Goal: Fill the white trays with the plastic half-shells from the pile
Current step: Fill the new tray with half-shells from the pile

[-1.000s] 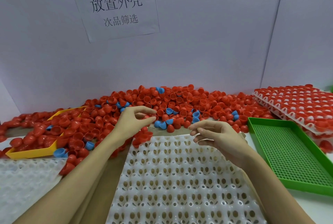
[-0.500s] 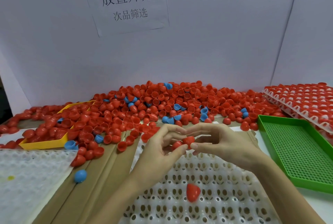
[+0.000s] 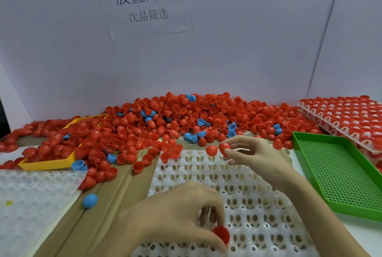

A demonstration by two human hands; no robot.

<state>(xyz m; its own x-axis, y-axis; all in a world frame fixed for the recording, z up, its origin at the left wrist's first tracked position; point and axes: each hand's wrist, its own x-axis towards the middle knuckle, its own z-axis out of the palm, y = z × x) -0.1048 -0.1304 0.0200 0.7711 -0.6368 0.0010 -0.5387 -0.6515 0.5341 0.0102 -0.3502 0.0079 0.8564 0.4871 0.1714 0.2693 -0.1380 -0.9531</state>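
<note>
Red half-shells (image 3: 177, 124) lie mostly in the big pile along the wall, with a few blue ones mixed in. White tray (image 3: 244, 194) in front of the person looks almost entirely unfilled. Left hand (image 3: 177, 213) pinches one red shell (image 3: 221, 234) low over its near rows; right hand (image 3: 254, 153) pinches another (image 3: 224, 148) at the far edge. Filled trays (image 3: 347, 118) are stacked at the right, so some work is done, much remains.

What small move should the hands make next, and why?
Probably the left hand should lower the red half-shell it pinches into a free socket of the white tray beneath it. The right hand already holds another half-shell over the tray's far edge.
</note>
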